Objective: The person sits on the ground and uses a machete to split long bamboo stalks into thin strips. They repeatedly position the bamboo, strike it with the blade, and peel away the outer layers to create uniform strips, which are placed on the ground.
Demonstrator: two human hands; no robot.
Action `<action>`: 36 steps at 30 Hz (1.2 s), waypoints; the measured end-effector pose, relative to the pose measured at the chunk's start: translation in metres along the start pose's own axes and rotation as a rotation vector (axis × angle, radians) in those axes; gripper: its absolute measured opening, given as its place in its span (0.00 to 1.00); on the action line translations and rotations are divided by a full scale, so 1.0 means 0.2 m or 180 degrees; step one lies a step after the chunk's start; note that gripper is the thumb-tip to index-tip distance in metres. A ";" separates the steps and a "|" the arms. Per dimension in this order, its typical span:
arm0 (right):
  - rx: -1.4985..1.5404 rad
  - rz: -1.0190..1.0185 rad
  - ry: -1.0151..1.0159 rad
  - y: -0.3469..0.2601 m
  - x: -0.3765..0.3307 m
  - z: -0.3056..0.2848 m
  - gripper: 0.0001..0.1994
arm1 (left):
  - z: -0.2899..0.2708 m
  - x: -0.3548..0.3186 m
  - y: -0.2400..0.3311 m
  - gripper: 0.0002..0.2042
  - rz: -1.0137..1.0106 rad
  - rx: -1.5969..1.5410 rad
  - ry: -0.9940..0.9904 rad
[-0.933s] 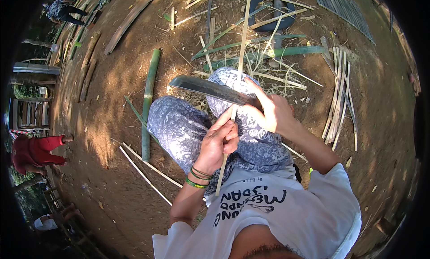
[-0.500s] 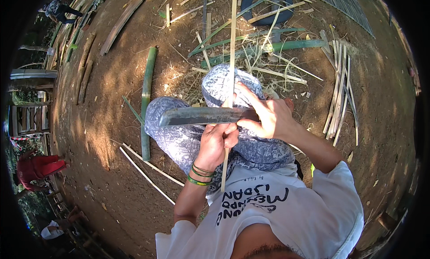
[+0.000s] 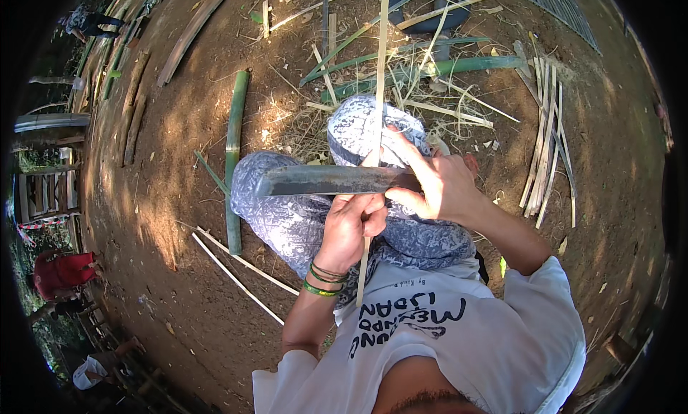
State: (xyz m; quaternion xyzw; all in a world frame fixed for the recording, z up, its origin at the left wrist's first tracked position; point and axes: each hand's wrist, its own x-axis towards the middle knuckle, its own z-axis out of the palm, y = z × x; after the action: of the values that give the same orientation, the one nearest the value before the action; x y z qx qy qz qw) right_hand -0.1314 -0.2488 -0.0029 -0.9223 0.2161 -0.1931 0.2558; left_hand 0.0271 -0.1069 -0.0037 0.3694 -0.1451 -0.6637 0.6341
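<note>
Across my lap a machete [image 3: 315,180] lies level, its broad dark blade pointing left over my left knee. My right hand [image 3: 450,189] is closed at the machete's handle end, with the forefinger stretched forward against a long, pale bamboo strip [image 3: 382,59]. That strip runs lengthwise from my shirt up past my right knee and passes under the blade. Just below the blade, my left hand [image 3: 348,229] pinches the strip between thumb and fingers. The machete's handle is mostly hidden inside my right hand.
Left of my knees lies a green bamboo pole [image 3: 234,156]; another green bamboo piece [image 3: 473,66] lies ahead among shavings [image 3: 408,95]. A bundle of pale strips [image 3: 545,145] is to the right, two strips [image 3: 240,278] lie at left. People [image 3: 68,271] are at the far left.
The hands, machete and strip keep nearly the same pose, shifted slightly to the right in the picture with the blade a little higher. A person at far left has moved slightly.
</note>
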 end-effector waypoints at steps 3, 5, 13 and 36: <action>-0.0019 -0.0027 0.0006 0.02 0.00 0.01 0.44 | 0.06 0.00 0.02 0.10 -0.0135 -0.0017 0.0378; -0.0072 0.0010 0.0062 0.02 0.01 0.00 0.44 | 0.05 -0.03 0.02 0.09 -0.0128 -0.0005 0.0333; -0.0101 0.0077 -0.0015 0.01 0.01 -0.01 0.45 | 0.03 -0.06 0.01 0.18 -0.0233 0.0172 0.0377; -0.0246 0.0120 0.0048 0.00 0.00 0.00 0.47 | 0.02 -0.25 0.02 0.24 -0.0304 0.0709 0.0451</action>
State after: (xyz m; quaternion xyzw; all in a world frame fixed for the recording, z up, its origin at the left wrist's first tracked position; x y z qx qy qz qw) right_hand -0.1313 -0.2485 -0.0038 -0.9258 0.2426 -0.1867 0.2220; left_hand 0.0238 -0.0612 0.0160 0.4899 -0.1549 -0.6452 0.5655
